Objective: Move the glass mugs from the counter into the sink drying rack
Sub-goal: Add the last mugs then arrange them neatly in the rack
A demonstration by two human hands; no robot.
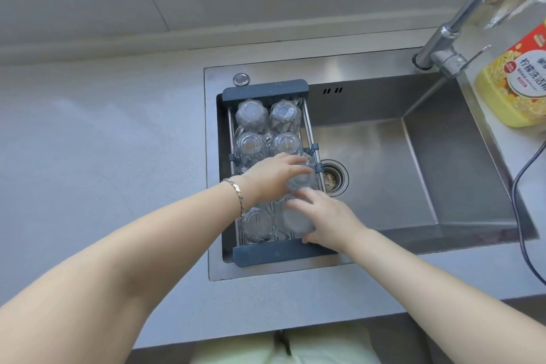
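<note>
A dark blue drying rack (283,253) spans the left end of the steel sink (443,186). Several clear glass mugs stand upside down in it, in two columns; the far pair (252,114) shows fully. My left hand (271,179) wraps a glass mug (304,179) over the rack's right column, midway along. My right hand (328,220) grips another upturned glass mug (295,220) at the rack's near right corner. One more mug (257,223) sits at the near left. The hands hide the middle row.
A chrome faucet (443,47) rises at the sink's back right, with a yellow detergent bottle (514,83) beside it. A black cable (523,216) runs along the right counter. The sink drain (334,177) lies right of the rack. Grey counter (103,156) stretches left.
</note>
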